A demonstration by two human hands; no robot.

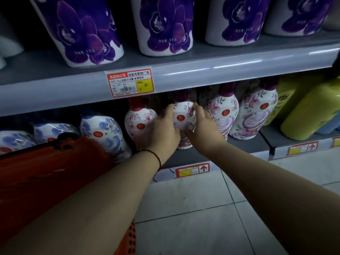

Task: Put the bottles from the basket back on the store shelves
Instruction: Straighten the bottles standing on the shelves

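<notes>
A white bottle with pink flowers and a dark red cap (183, 115) stands on the lower shelf (244, 144), between two like bottles. My left hand (161, 131) holds its left side and my right hand (204, 126) holds its right side, fingers wrapped around its body. The red basket (46, 173) hangs at my left arm, low on the left; its inside is hidden.
Blue-flowered bottles (103, 131) stand left on the same shelf, pink ones (253, 115) and yellow-green jugs (309, 115) to the right. The upper shelf edge (202, 74) with a price tag (130, 82) overhangs closely. Purple-flowered containers (84, 32) stand above. Tiled floor lies below.
</notes>
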